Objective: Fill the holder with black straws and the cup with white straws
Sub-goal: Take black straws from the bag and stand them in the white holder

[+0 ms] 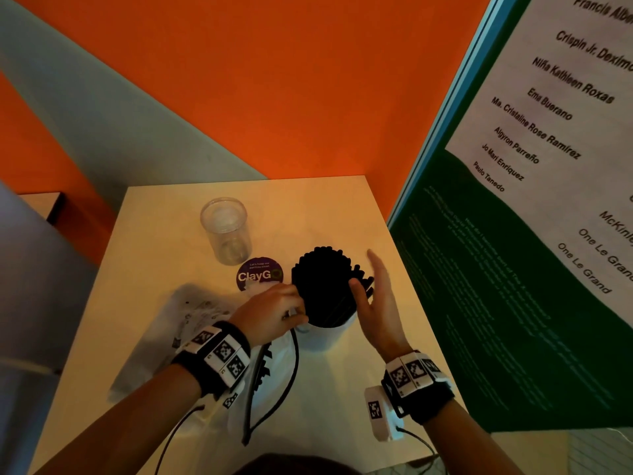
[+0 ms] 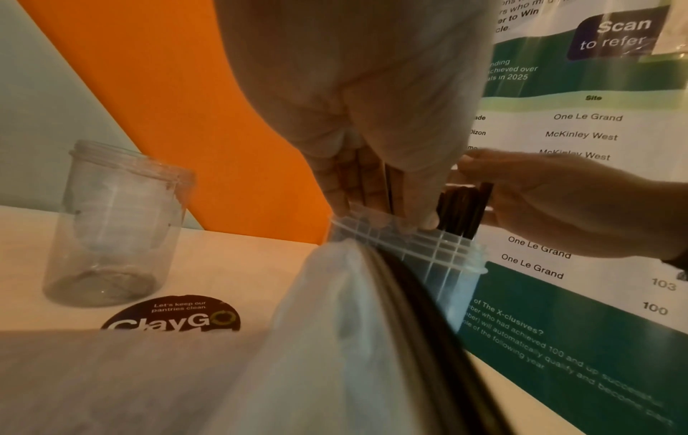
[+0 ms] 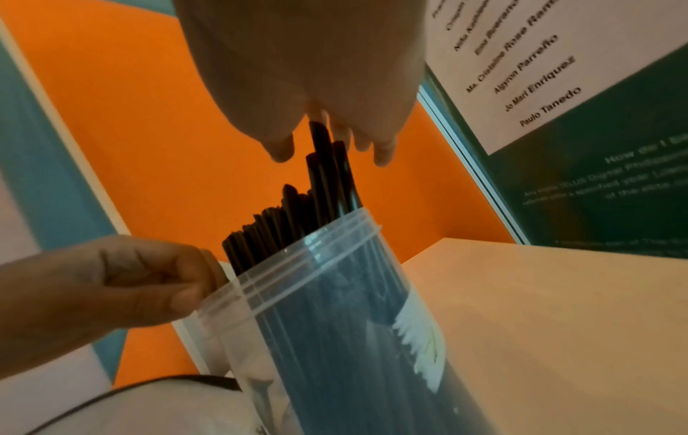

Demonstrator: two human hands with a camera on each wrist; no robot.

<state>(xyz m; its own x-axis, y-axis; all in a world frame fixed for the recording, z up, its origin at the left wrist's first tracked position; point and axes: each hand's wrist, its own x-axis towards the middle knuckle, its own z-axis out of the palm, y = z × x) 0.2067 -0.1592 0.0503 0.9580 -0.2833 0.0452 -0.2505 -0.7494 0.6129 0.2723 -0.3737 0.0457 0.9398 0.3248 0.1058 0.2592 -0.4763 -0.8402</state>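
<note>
Head view shows upright black straws [image 1: 322, 289] between both grips: left hand [image 1: 274, 313] pinching the holder [image 1: 325, 332] rim, right hand [image 1: 380, 296] flat-fingered alongside.

my left hand [image 1: 274, 311] hiding the holder [image 3: 335, 309] rim, my forearms cut off below, poster [image 1: 534, 234] small print blurred

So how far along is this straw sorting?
About halfway. Done: the clear holder is packed with black straws. In hand: the left hand grips its rim while the right hand, fingers straight, tidies the bundle. Left: the clear cup looks empty; no white straws are clearly visible.
</note>
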